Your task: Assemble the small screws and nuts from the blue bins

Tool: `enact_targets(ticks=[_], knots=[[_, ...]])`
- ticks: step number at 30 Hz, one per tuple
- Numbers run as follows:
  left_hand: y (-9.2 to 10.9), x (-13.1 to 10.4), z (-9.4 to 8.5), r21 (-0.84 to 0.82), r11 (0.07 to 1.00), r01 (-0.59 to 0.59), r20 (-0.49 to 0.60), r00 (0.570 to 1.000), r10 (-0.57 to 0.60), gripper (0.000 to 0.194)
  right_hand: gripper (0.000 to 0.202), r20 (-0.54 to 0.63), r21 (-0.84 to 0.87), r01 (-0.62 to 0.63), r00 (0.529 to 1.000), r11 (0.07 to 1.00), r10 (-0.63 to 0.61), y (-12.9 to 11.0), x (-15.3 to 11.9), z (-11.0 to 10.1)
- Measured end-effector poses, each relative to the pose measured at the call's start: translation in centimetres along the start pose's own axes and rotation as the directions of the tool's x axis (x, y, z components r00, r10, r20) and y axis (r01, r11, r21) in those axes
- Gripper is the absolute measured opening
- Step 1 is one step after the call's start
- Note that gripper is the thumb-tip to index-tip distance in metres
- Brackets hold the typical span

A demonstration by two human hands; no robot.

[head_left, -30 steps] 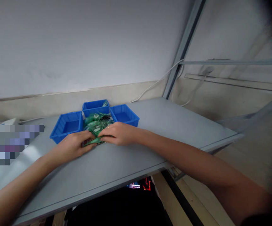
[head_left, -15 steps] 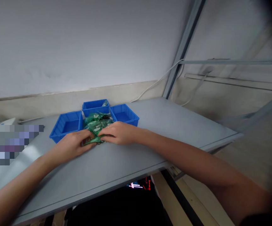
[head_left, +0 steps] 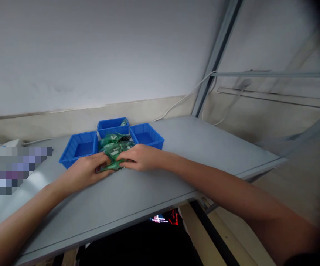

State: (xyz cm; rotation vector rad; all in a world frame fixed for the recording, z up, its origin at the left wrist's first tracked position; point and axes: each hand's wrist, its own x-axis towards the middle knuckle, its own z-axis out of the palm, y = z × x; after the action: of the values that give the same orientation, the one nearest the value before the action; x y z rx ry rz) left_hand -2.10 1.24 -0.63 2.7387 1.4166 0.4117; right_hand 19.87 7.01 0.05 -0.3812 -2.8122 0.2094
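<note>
A heap of crinkled, see-through green plastic bags [head_left: 112, 143] with small white and dark pieces in it lies on the grey table, between the blue bins. At its near left edge my left hand [head_left: 89, 168] pinches green plastic between thumb and fingers. My right hand [head_left: 139, 157] reaches in from the right, its fingers closed on the near right side of the green plastic. The fingertips of both hands are partly hidden, and I cannot tell whether they grip one bag or more.
Three blue bins surround the heap: a left bin [head_left: 79, 146], a back bin [head_left: 112, 126] with a little green plastic inside, and a right bin [head_left: 147, 135]. A white cable [head_left: 173, 106] runs up to a metal post [head_left: 212, 55]. Below the table edge a lit screen [head_left: 164, 218] shows.
The fingers of my right hand have shifted slightly to the right on the green plastic. My left hand stays almost in place, and the bins stand as before.
</note>
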Motion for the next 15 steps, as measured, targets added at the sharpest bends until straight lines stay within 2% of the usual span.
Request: enact_targets(ticks=[15], knots=[[-0.1,-0.08,-0.03,0.024,0.999,0.035,0.026,0.999,-0.035,0.026,0.025,0.002,-0.053,-0.002,1.0,0.999,0.003,0.13,0.01,0.24]])
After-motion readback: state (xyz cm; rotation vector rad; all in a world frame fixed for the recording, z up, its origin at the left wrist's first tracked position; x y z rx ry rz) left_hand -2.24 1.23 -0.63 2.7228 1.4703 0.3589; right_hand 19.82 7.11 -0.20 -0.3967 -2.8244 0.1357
